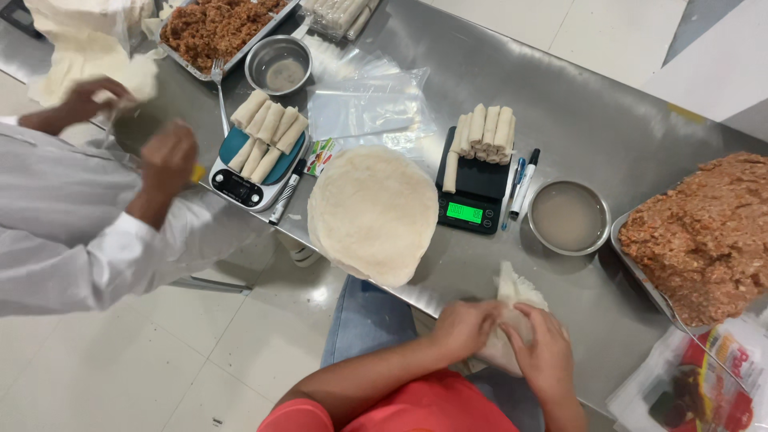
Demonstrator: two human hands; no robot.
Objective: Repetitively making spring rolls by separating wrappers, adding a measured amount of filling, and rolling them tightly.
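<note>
Both of my hands are folding a pale wrapper [513,308] at the near edge of the steel table [584,120]. My left hand [466,326] grips its left side and my right hand [547,352] presses on its right side. A stack of round wrappers [373,212] lies to the left of my hands. Behind them a black scale [471,192] carries several finished rolls [482,132]. To the right sit a steel bowl of cloudy liquid [569,217] and a tray of minced filling [706,234].
A co-worker in white sleeves [80,232] works at the left, hands blurred. Near that person stand a blue scale with rolls [260,148], a small steel bowl [278,66], a tray of brown filling [220,28], clear plastic bags [368,104], and pens [524,184]. A red packet [704,384] lies at the lower right.
</note>
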